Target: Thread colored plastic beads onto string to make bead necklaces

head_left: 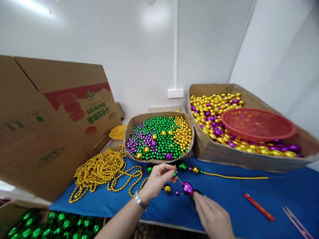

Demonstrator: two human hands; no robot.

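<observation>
My left hand (160, 179), a metal watch on its wrist, pinches a small green bead (175, 173) on a thin string. From there the string runs to a large shiny purple bead (187, 188). My right hand (213, 212) has its fingers closed at the lower right side of that purple bead; part of a dark green bead shows behind them. A gold bead (167, 189) and a small purple bead (177, 193) lie on the string between my hands. Beyond them the strand continues with a large green bead (182, 166), another gold bead (195, 170) and a length of tiny gold beads (234, 176).
Small mixed beads fill a cardboard tray (159, 161). A larger box (224, 156) of gold and purple beads holds a red basin (259, 124). Gold bead chains (99, 169) are heaped left. A red case (259, 207) and scissors-like snips (296, 220) lie right; green beads (54, 225) fill a box below.
</observation>
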